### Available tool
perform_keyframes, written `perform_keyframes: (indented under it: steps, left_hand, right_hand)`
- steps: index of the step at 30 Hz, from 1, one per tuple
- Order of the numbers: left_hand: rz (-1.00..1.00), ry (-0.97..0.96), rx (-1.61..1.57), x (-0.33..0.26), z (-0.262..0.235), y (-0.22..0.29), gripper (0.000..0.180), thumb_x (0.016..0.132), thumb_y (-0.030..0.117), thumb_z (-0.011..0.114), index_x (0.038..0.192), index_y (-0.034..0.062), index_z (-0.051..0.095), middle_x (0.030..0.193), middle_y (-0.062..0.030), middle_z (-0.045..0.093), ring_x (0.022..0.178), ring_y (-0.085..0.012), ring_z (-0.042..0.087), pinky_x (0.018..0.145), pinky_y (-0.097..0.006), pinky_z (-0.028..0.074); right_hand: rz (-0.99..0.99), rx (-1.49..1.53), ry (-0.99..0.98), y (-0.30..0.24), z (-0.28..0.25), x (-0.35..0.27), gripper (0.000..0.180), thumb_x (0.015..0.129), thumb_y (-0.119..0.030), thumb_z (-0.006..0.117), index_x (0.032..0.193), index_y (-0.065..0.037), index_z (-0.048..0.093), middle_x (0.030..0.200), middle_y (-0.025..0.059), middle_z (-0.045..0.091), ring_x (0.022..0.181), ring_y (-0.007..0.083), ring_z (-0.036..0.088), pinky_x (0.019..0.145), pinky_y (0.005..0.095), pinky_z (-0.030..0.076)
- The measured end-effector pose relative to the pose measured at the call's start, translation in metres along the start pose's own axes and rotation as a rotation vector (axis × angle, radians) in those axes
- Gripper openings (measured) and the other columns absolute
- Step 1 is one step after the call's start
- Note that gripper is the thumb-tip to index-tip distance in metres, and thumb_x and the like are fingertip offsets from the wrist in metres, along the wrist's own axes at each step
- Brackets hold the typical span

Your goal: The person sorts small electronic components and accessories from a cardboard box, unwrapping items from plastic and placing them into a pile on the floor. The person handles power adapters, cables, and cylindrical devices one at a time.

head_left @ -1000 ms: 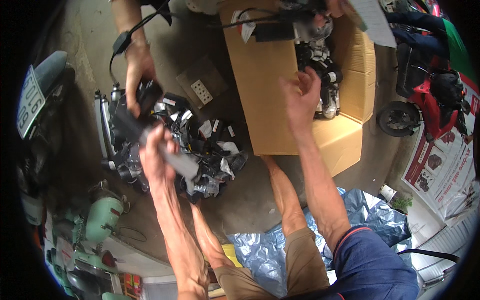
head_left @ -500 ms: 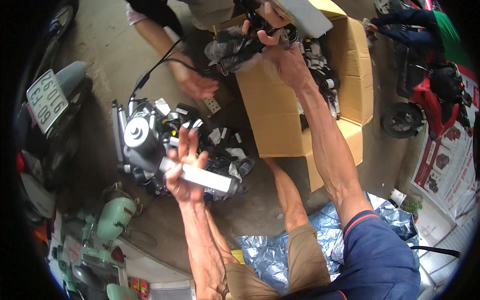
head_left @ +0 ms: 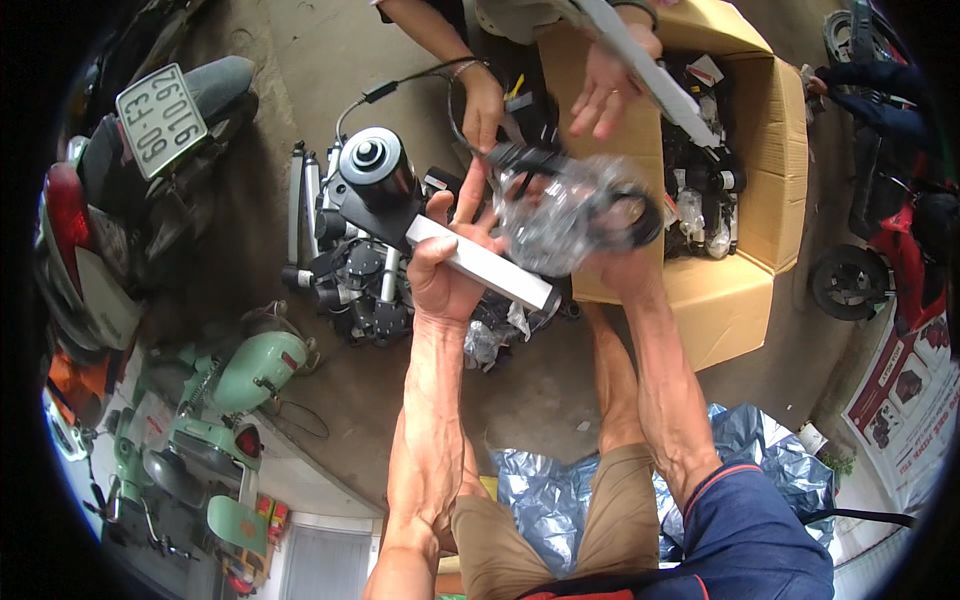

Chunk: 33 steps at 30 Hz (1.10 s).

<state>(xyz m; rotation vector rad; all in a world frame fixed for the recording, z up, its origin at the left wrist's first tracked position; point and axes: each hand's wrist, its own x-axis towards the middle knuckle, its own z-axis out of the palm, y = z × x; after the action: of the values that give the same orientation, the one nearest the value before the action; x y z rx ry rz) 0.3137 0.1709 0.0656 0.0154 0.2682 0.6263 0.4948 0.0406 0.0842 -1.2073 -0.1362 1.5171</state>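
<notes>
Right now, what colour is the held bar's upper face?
The bar is white on top, clearest in head view.

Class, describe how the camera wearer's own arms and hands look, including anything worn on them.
The left hand is ungloved; the right hand is blurred and partly hidden, with no glove visible. Both forearms are bare. A short navy sleeve with thin red trim covers the upper right arm; no left sleeve shows.

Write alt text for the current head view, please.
A person's left hand holds a white bar with a black cylinder; the right hand holds a blurred, plastic-wrapped part. Nearby are a co-worker's hands, a pile of dark parts and an open cardboard box.
</notes>
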Motion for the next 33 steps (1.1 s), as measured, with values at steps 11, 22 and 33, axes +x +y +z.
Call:
perform_keyframes:
  steps: [11, 22, 33]
  left_hand:
    - [-0.021, 0.506, -0.176, -0.198, -0.051, 0.008, 0.059, 0.079, 0.008, 0.076, 0.136, 0.0078, 0.064, 0.135, -0.0255, 0.065, 0.126, -0.035, 0.063, 0.115, -0.052, 0.046]
    - [-0.065, 0.735, -0.034, -0.312, -0.108, 0.011, 0.028, 0.076, 0.004, 0.067, 0.103, 0.0066, 0.062, 0.097, -0.0098, 0.063, 0.095, -0.0275, 0.065, 0.093, -0.046, 0.055]
    - [-0.166, 0.692, -0.014, -0.353, -0.117, 0.012, 0.033, 0.08, 0.024, 0.087, 0.1, 0.0094, 0.066, 0.1, -0.0087, 0.07, 0.108, -0.0306, 0.066, 0.097, -0.052, 0.055]
  right_hand:
    - [-0.309, -1.089, -0.24, 0.083, 0.112, -0.106, 0.044, 0.084, -0.008, 0.068, 0.124, 0.008, 0.059, 0.149, 0.0287, 0.047, 0.114, 0.0412, 0.059, 0.095, 0.0463, 0.053]
    - [0.206, -0.167, -0.519, 0.109, 0.031, -0.091, 0.034, 0.099, -0.023, 0.069, 0.111, 0.009, 0.066, 0.113, 0.0273, 0.07, 0.097, 0.0352, 0.073, 0.078, 0.0444, 0.061]
    - [0.73, -0.515, 0.798, 0.339, 0.023, 0.066, 0.029, 0.073, -0.023, 0.083, 0.075, 0.004, 0.071, 0.072, 0.0084, 0.069, 0.06, 0.0162, 0.061, 0.055, 0.0336, 0.049]
